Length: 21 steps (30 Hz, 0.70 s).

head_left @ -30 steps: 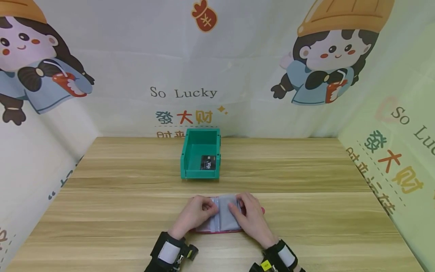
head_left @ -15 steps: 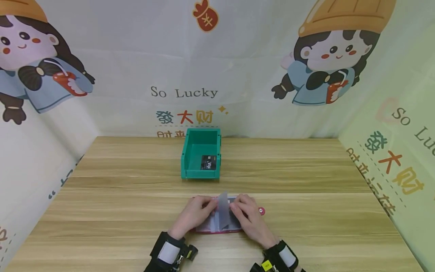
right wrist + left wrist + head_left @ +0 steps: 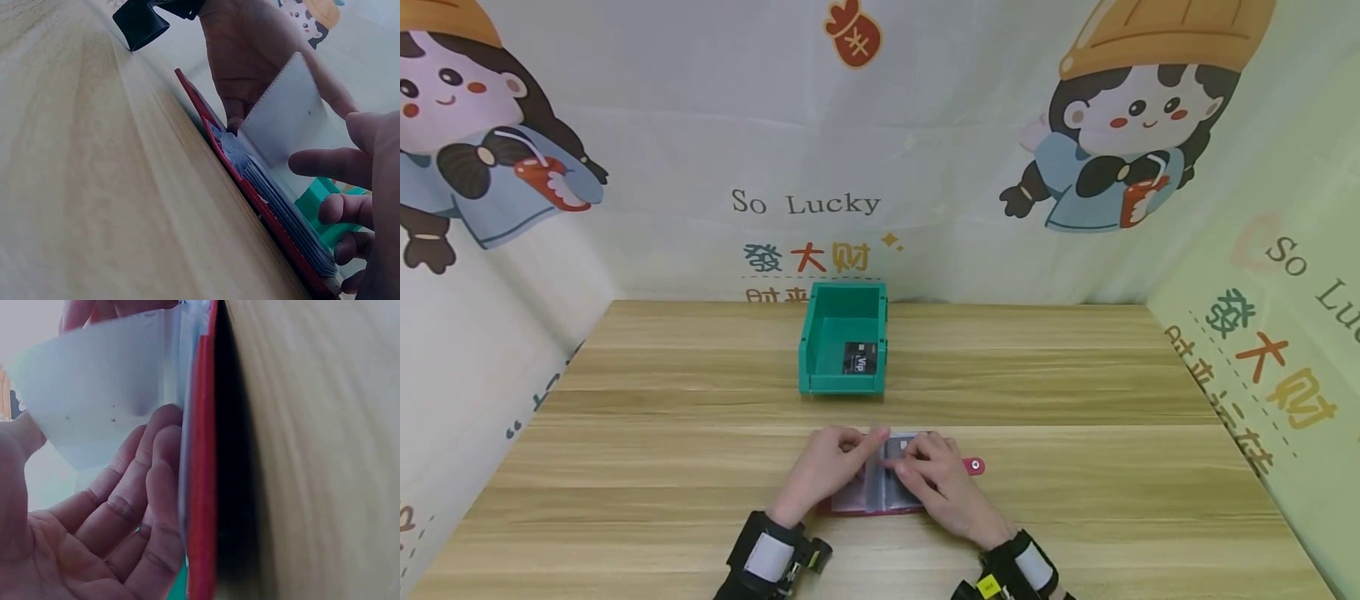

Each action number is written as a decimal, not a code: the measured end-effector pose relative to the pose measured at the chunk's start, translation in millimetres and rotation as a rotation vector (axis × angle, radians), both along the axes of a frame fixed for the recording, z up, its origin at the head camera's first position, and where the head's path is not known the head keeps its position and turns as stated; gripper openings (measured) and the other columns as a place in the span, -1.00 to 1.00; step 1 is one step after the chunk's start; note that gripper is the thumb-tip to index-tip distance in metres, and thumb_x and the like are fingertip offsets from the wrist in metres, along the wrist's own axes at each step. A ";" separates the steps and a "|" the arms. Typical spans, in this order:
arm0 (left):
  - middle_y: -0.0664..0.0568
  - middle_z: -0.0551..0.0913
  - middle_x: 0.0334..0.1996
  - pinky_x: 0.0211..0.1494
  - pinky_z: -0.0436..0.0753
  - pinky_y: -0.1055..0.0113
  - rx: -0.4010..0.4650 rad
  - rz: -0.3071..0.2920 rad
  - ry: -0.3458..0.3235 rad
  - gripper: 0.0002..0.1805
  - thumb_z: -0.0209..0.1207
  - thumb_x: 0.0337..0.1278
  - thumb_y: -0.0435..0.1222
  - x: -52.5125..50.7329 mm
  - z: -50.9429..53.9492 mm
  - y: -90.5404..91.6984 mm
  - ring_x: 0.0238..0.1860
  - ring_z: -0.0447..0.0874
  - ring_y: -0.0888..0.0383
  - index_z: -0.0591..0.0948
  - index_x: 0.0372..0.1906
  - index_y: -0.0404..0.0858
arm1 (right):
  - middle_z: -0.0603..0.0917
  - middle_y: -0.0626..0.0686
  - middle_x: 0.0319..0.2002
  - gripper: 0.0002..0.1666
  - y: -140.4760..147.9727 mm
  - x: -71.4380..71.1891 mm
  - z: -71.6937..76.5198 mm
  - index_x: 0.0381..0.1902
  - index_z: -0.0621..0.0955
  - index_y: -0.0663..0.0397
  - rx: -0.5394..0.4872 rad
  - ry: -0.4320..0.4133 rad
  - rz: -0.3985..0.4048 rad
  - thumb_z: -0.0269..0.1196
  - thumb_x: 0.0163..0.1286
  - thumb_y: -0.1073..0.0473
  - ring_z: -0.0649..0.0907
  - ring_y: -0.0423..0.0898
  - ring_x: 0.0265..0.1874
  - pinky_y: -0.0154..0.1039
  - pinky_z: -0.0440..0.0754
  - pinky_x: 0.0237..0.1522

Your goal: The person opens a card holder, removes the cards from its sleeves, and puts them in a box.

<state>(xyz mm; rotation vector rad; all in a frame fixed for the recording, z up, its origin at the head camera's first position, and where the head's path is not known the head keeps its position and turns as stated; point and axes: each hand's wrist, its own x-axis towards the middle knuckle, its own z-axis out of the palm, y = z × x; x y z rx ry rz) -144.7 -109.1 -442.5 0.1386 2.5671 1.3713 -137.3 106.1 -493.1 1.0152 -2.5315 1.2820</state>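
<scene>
Open card booklet under two hands, one clear sleeve standing up

The red-covered booklet of clear plastic card sleeves [image 3: 898, 496] lies open on the pale wood-grain table [image 3: 1112, 467]. One translucent sleeve page [image 3: 281, 112] rises from its spine. The booklet should be light, its cover fairly stiff; the sleeves look thin, floppy and slippery, likely to crease or cling together. The sleeve's free edge seems the best hold, with the cover steadied.

The left hand [image 3: 835, 462] rests its fairly straight fingers against the left-side pages, thumb reaching towards the raised sleeve. The right hand [image 3: 943, 483] has its fingers apart and gently bent over the right half, index nearest the sleeve; no pinch shows.

A red snap tab [image 3: 975, 466] juts out on the right. Beyond, a green plastic bin [image 3: 842, 385] holds a black "VIP" card [image 3: 860, 358].

The hands cover much of the pages; whether the right sleeves contain cards cannot be told. Whether the left thumb touches the sleeve is unclear.
</scene>
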 end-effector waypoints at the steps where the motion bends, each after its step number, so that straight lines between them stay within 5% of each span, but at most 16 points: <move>1: -0.04 0.80 -0.35 -0.33 0.50 0.33 -0.002 0.001 0.002 -0.44 0.19 0.46 0.14 0.0 0.0 -0.2 -0.39 0.58 0.18 0.82 -0.09 -0.30 | 0.45 -0.14 -0.25 -0.66 -0.3 0.1 0.0 0.05 0.82 0.02 0.011 -0.001 0.001 0.12 0.60 0.19 0.37 -0.23 -0.13 -0.17 0.21 0.04; 4: -0.04 0.82 -0.29 -0.37 0.50 0.36 0.007 -0.007 0.026 -0.50 0.22 0.46 0.07 0.0 -0.2 -2.0 -0.39 0.58 0.20 0.83 -0.08 -0.32 | 0.43 -0.15 -0.25 -0.66 -1.0 0.4 0.1 0.07 0.82 -0.02 0.056 -0.007 -0.003 0.13 0.61 0.16 0.34 -0.23 -0.13 -0.18 0.19 0.03; 10: 0.16 0.49 -0.66 -0.47 0.27 0.44 -0.034 -0.025 0.112 -0.65 0.27 0.44 -0.20 -0.7 0.8 -6.1 -0.53 0.37 0.26 0.78 -0.49 -0.29 | 0.37 -0.17 -0.24 -0.69 -2.0 0.8 0.5 0.09 0.81 -0.10 0.130 0.007 -0.011 0.19 0.58 0.11 0.29 -0.24 -0.13 -0.20 0.15 0.01; 16: 0.05 0.75 -0.49 -0.42 0.42 0.40 -0.104 0.051 0.143 -0.83 0.39 0.30 -0.27 2.0 2.0 -7.1 -0.46 0.48 0.25 0.84 -0.31 -0.31 | 0.45 -0.12 -0.24 -0.70 -0.6 -0.1 -2.0 0.06 0.80 0.07 0.071 0.072 -0.046 0.31 0.43 0.31 0.39 -0.22 -0.15 -0.19 0.32 0.00; 21: 0.09 0.48 -0.61 -0.47 0.31 0.38 -0.166 0.094 0.160 -0.78 0.45 0.19 -0.33 3.1 1.9 -9.5 -0.55 0.38 0.21 0.67 -0.47 -0.33 | 0.55 -0.10 -0.31 -0.71 -0.8 -1.5 -4.7 0.00 0.81 0.14 0.033 0.143 -0.153 0.39 0.34 0.37 0.47 -0.21 -0.22 -0.19 0.35 -0.06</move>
